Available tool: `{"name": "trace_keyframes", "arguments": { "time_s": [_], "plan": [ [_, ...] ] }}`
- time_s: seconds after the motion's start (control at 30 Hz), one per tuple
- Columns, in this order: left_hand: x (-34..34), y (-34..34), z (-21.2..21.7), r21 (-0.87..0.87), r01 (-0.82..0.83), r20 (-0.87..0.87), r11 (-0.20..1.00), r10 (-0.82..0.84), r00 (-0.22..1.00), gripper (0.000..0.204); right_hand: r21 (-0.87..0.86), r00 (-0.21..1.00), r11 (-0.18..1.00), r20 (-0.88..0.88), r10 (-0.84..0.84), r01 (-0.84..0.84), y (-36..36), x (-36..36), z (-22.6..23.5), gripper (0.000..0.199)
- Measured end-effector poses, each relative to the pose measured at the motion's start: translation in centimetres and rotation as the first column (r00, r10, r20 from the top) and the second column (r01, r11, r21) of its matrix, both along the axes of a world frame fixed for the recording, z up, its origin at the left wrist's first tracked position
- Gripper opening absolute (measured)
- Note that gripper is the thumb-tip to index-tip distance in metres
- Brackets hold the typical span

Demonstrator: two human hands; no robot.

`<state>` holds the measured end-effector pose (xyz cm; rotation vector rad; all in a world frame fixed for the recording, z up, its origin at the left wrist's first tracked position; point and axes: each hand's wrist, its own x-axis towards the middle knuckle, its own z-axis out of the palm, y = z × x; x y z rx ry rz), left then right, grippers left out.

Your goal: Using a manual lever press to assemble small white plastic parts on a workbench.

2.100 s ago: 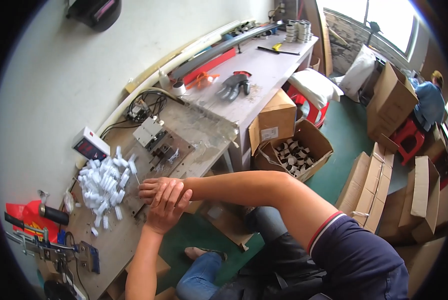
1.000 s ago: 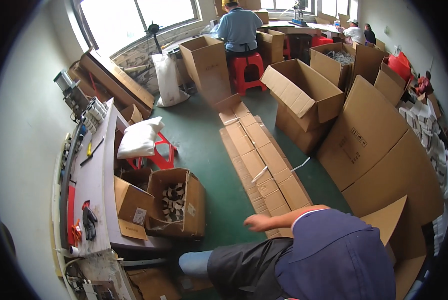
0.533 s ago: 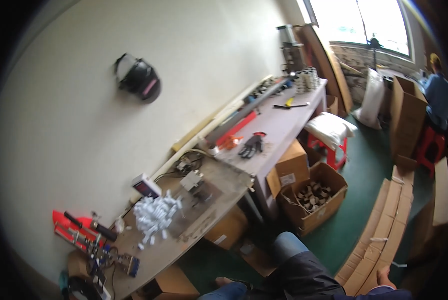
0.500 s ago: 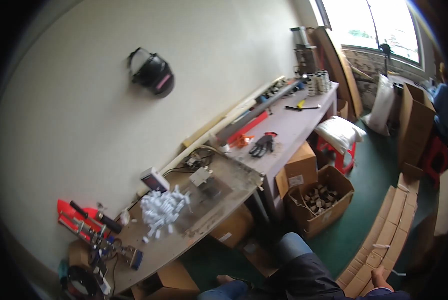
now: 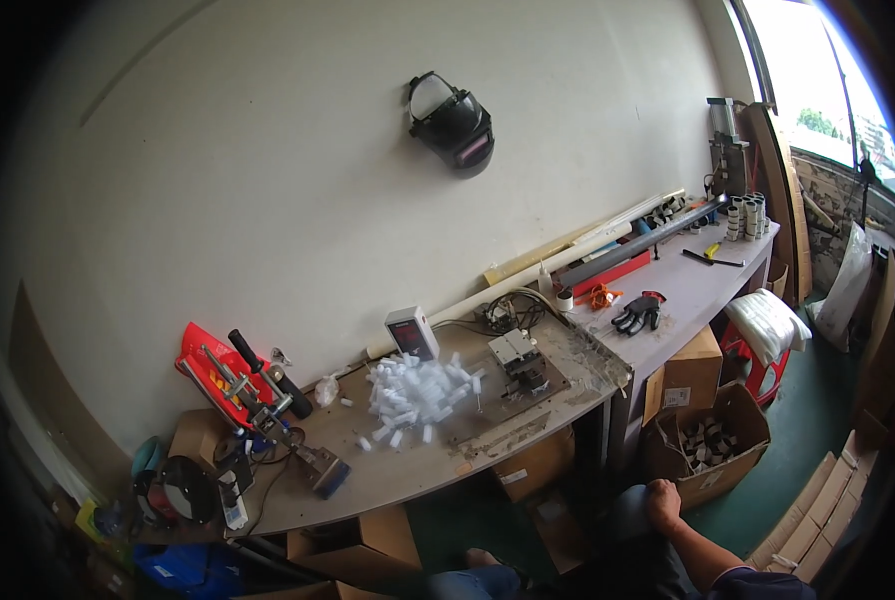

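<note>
My right hand (image 5: 665,506) is closed, its fingers curled, against my bent knee in blue jeans at the lower right. Whether anything is inside its fingers is hidden. My left hand is out of view. Just beyond the right hand stands an open cardboard box (image 5: 713,475) with small curved brown and grey pieces in it. On the worktable (image 5: 488,455) ahead lies a heap of short white plastic tubes (image 5: 418,395). Beside the heap are a white box-shaped device with a dark display (image 5: 412,333) and a small metal fixture (image 5: 519,362).
A lever press tool (image 5: 273,400) with a red guard occupies the table's left end. The farther table carries a dark glove (image 5: 640,314), long pipes (image 5: 638,243) and stacked rings (image 5: 745,218). A red stool with a white sack (image 5: 770,327) and flattened cardboard (image 5: 813,515) stand right. A welding mask (image 5: 453,125) hangs on the wall.
My right hand has moved left and up from beside the long cardboard to my knee. The view has turned left, so the tables sit farther right in it.
</note>
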<state>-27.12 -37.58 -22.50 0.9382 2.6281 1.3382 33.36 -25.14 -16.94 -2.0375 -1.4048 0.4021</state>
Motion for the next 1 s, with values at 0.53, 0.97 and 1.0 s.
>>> {"name": "trace_keyframes", "arguments": {
  "time_s": [0.53, 0.97, 1.0],
  "plan": [
    [8.9, -8.6, 11.7, -0.343, 0.545, -0.125, 0.765, -0.612, 0.781, 0.047, -0.42, 0.841, 0.846, 0.279, 0.464, -0.328, 5.4, -4.3, 6.2, 0.044],
    [4.8, 3.0, 12.1, -0.56, 0.825, -0.066, -0.074, -0.989, -0.133, 0.06, -0.405, 0.815, 0.817, 0.24, 0.528, -0.41, 5.1, -3.2, 5.0, 0.044],
    [4.8, 2.8, 12.0, -0.553, 0.831, -0.07, -0.063, -0.99, -0.122, 0.059, -0.405, 0.812, 0.816, 0.242, 0.531, -0.413, 5.2, -3.2, 5.1, 0.044]
  ]
}}
